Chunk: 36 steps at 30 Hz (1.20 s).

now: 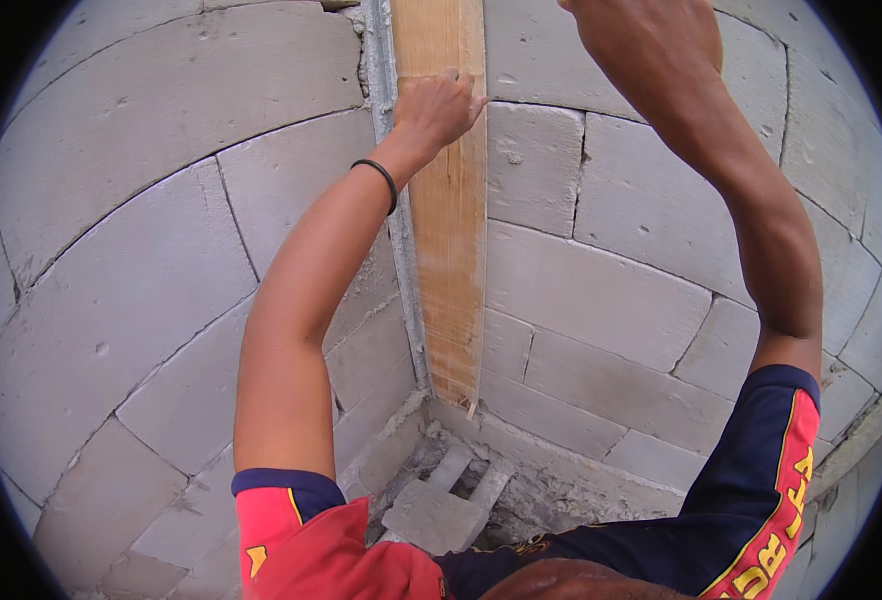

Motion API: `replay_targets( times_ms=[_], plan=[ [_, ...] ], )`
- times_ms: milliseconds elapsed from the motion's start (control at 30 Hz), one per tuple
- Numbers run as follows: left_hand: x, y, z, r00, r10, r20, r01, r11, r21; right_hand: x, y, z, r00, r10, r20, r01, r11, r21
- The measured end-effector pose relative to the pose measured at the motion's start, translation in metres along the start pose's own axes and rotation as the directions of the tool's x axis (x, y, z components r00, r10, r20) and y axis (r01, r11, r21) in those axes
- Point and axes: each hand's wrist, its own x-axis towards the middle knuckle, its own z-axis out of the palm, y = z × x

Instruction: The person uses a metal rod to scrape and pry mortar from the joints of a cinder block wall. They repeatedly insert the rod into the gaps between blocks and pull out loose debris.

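You have two hands up high, and there is one long wooden board [448, 215] in front of you. The board stands upright in the corner, between two walls of pale gray blocks: one left wall [141, 260] and one right wall [601, 280]. One rough gray strip [407, 270] runs up along the board's left side.

Your left hand [437, 106] is in front of the upper part of the board, with its fingers curled in. I cannot tell if it holds something, or if it presses on the wood. Your left arm reaches up and leans to the right, a little bent at the elbow. One black band [389, 186] goes around that wrist.

Your right hand [651, 35] is up in front of the right wall, to the right of the board. The top edge cuts off part of it, so I cannot tell if it is gripping anything. Your right arm goes up, then bends so the forearm leans left.

Low down near the board's foot, one flat gray block [431, 516] lies on the ground.
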Motion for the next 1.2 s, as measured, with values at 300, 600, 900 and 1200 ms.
replay_targets(
  times_ms=[300,600,900,1200],
  plan=[
    [-0.08,-0.091,-0.046,0.973,-0.132,0.191,0.083,0.966,0.244,0.039,0.019,0.12,0.998,0.066,-0.022,-0.055,0.94,0.336],
    [-0.09,-0.118,-0.066,0.946,-0.292,0.142,0.25,0.934,0.254,0.024,0.014,0.064,0.959,0.171,-0.228,-0.109,0.96,0.259],
    [0.037,-0.046,-0.033,0.976,0.198,0.088,-0.206,0.974,0.092,0.074,0.0,0.081,0.968,0.103,-0.228,-0.054,0.976,0.21],
    [0.096,-0.028,-0.01,0.934,0.244,0.263,-0.312,0.913,0.264,0.06,0.049,0.136,0.949,0.18,-0.257,-0.092,0.943,0.32]
  ],
)
